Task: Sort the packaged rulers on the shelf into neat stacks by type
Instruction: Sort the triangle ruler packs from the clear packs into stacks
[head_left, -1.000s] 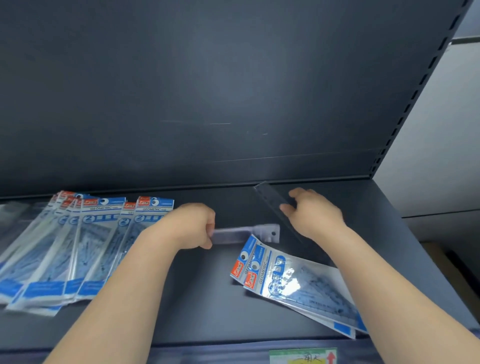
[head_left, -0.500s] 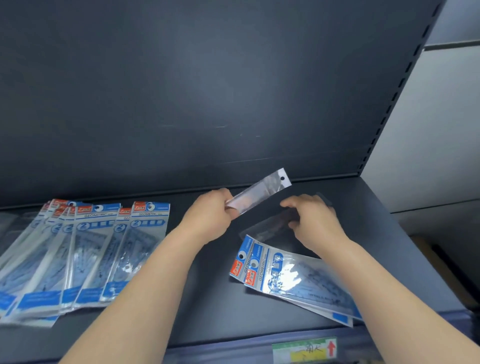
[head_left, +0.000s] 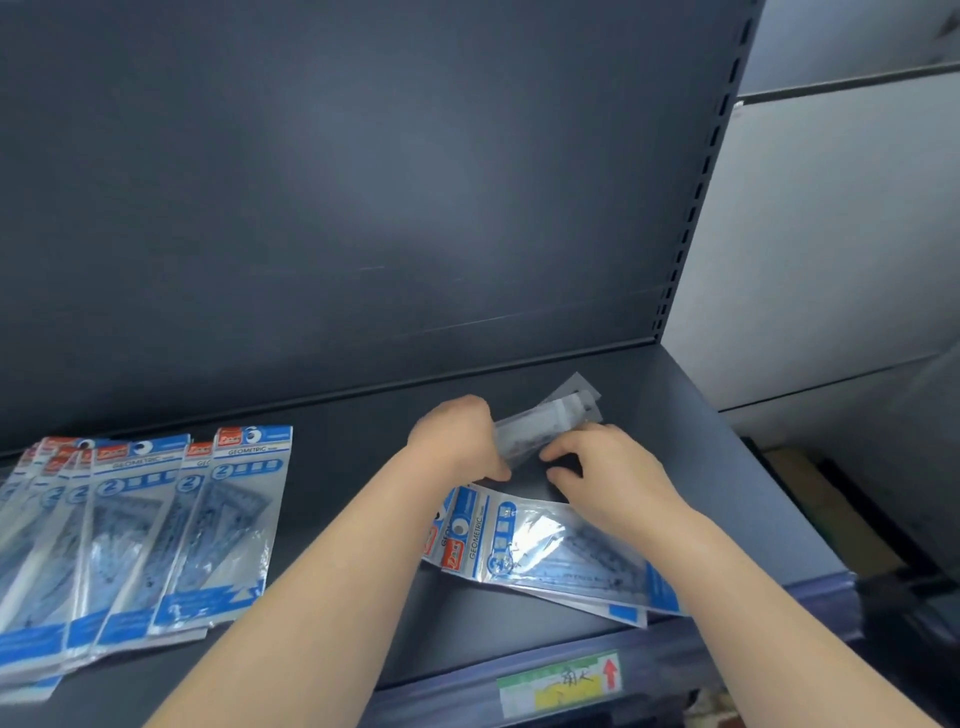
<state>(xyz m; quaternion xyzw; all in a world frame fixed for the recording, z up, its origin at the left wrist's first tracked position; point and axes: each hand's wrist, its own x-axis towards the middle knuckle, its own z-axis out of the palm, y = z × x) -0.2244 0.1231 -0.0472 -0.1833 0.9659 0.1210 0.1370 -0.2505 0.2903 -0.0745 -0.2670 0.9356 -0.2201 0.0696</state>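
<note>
Holding with my left hand (head_left: 454, 441): my fingers are clenched round the near end of the slim ruler packs (head_left: 540, 423), a small bunch of narrow clear sleeves.
My right hand (head_left: 613, 473): my fingers (head_left: 569, 451) curl onto the lower edge of the same bunch with the thumb beneath, pinching it (how many sleeves it holds I cannot tell).
Where the bunch is: between my two hands, over the back right of the shelf (head_left: 332, 478), its hang-hole ends slightly splayed and pointing away to the right.
Under my right wrist: a loose pile (head_left: 545, 551) of blue geometric set packs lies flat near the front edge.
Far left: a fanned row (head_left: 171, 525) of the same blue packs, overlapping, well apart from my hands.
Front rail: a green and yellow label (head_left: 561, 686) with a red arrow.
</note>
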